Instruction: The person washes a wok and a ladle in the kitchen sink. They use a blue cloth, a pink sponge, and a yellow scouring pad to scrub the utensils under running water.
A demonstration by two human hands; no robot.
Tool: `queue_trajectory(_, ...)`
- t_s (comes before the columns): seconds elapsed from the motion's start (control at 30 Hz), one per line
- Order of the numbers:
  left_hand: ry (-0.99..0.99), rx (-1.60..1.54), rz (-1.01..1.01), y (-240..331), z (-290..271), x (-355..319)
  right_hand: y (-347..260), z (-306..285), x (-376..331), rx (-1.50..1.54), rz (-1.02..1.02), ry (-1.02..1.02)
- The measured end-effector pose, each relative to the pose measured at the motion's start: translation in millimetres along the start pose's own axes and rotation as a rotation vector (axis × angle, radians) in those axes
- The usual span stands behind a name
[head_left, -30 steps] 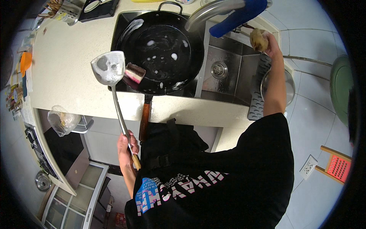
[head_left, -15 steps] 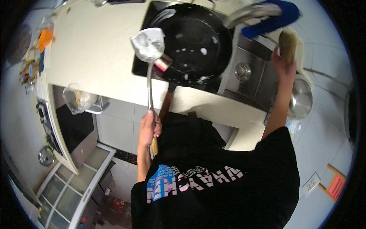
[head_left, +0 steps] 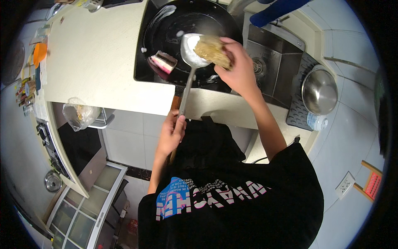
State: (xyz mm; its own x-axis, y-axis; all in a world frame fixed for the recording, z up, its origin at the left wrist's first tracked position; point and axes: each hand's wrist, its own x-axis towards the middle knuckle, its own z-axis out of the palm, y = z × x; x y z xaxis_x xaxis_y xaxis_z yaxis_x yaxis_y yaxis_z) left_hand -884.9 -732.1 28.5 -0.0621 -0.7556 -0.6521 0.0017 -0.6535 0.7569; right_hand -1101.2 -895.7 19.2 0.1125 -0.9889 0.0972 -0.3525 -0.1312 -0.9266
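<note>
My left hand (head_left: 172, 129) is closed round the long metal handle of a wok spatula (head_left: 188, 89). White foam covers the spatula's head, which is held over a large black wok (head_left: 166, 35). In my right hand (head_left: 238, 68) is a yellow-brown fibrous loofah (head_left: 213, 50), pressed against the spatula's head. Its fingers wrap the far side of the loofah and are partly hidden. White suds dot the wok. A white, pink and dark sponge-like block (head_left: 163, 62) lies at the wok's near left edge. The wok's wooden handle (head_left: 176, 102) points toward me, beside my left hand.
Right of the wok is a steel sink basin (head_left: 282, 62), with a faucet (head_left: 239, 6) and a blue tube-shaped thing (head_left: 273, 14) above it. A steel bowl (head_left: 319, 91) stands on a grey mat (head_left: 299, 112). The pale counter (head_left: 91, 54) stretches left.
My right hand has brought the loofah left from beyond the sink onto the spatula's head. The spatula has moved right over the wok. My view has shifted somewhat.
</note>
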Motion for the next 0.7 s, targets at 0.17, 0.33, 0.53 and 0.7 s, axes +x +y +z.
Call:
queue_trajectory(0.17,0.101,0.587,0.241,2.8,22.2,-6.0,7.4,-14.4,16.5,-0.816,-0.219,-0.269)
queue_trajectory(0.33,0.135,0.673,0.129,1.6,32.5,-16.6,37.2,-10.1,-0.7,-0.856,-0.321,-0.484)
queue_trajectory(0.53,0.13,0.621,0.006,0.1,41.1,-20.7,39.7,-6.5,-13.8,-0.688,-0.047,-0.686)
queue_trajectory(0.7,0.156,0.559,-0.055,10.2,46.6,-23.2,52.3,-17.5,21.0,-0.852,-0.026,-0.55)
